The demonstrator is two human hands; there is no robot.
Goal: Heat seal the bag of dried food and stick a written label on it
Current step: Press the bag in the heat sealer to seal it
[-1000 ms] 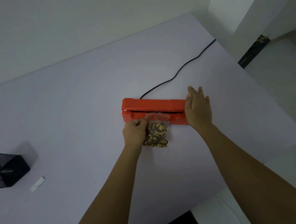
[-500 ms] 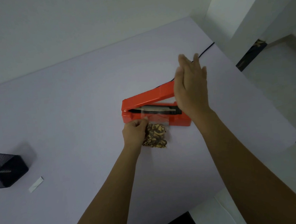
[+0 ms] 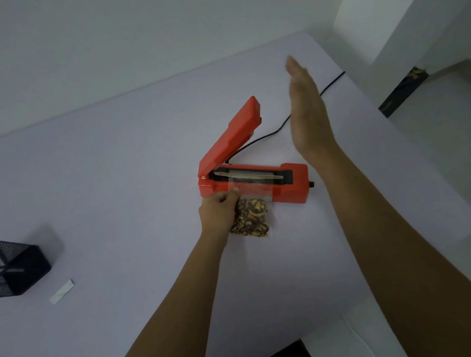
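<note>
A red heat sealer (image 3: 292, 185) lies mid-table with its lid (image 3: 231, 137) swung up and to the left, baring the black sealing strip. A clear bag of brown dried food (image 3: 251, 215) rests in front of it, its top edge laid across the strip. My left hand (image 3: 217, 213) pinches the bag's upper left corner. My right hand (image 3: 307, 111) hovers flat and empty in the air to the right of the raised lid, touching nothing. A small white label strip (image 3: 62, 290) lies on the table at the far left.
A black mesh pen holder (image 3: 5, 268) stands at the left edge beside the label. The sealer's black cord (image 3: 278, 129) runs back right across the pale table (image 3: 114, 190) and off its far corner. The table's right edge drops to the floor.
My right hand lifted off the sealer's lid and rose away; the lid went from pressed shut to fully raised. My left hand kept its hold on the bag.
</note>
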